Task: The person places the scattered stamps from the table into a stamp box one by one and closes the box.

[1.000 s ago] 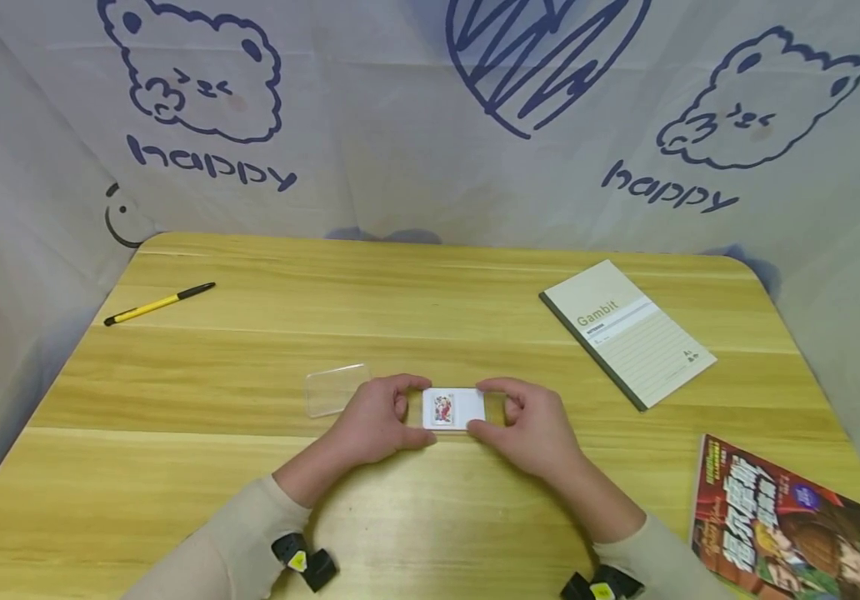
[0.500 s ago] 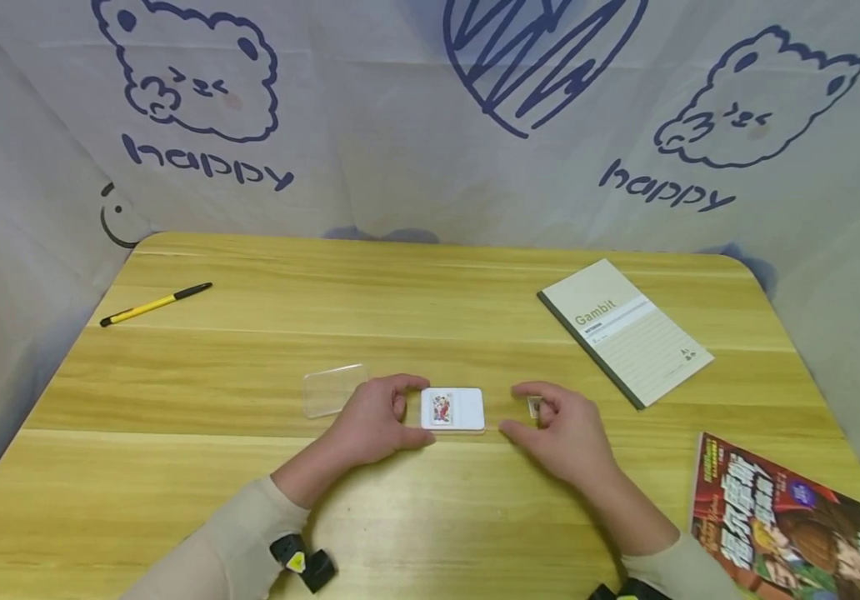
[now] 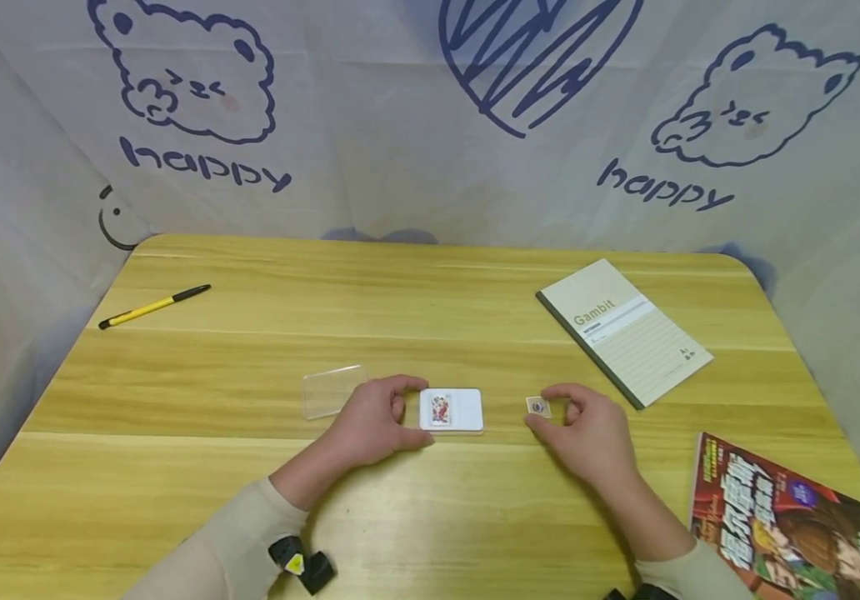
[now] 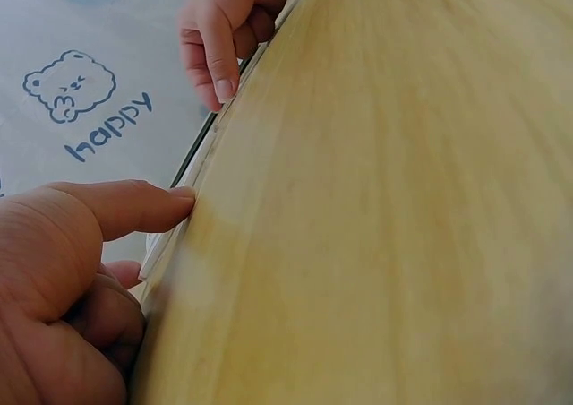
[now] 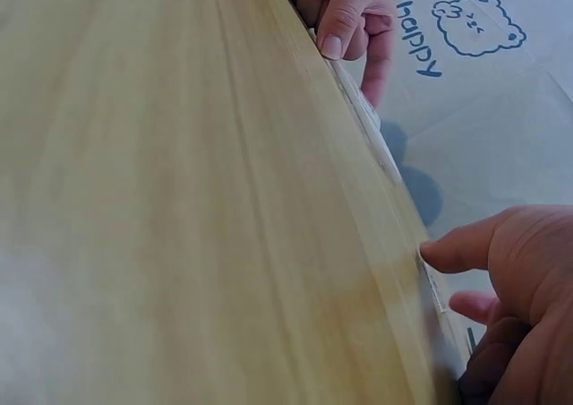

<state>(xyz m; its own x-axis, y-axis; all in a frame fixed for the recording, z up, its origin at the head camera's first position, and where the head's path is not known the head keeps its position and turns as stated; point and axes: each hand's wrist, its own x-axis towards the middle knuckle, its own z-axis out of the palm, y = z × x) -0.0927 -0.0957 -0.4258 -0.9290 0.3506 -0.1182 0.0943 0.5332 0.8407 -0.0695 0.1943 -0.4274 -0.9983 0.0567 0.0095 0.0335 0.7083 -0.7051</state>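
A small flat white case (image 3: pixel 466 410) with a clear rim lies on the table. On its left half rests a stamp with a red figure (image 3: pixel 441 409). My left hand (image 3: pixel 373 419) holds the case's left end between thumb and index finger. To the right, my right hand (image 3: pixel 587 429) has its thumb and index finger at opposite edges of a small square stamp (image 3: pixel 538 407) with a dark blue picture, close over the table. A clear plastic lid (image 3: pixel 319 395) lies left of the case, its right end partly hidden behind my left hand.
A yellow and black pen (image 3: pixel 154 307) lies at the far left of the wooden table (image 3: pixel 430 525). The notebook (image 3: pixel 625 333) sits at the back right, and a comic book (image 3: pixel 790 517) at the front right. Fabric with drawings hangs behind.
My right hand has left the case's right end and moved right to the small square stamp, which now shows between its fingertips. My left hand stays at the case.
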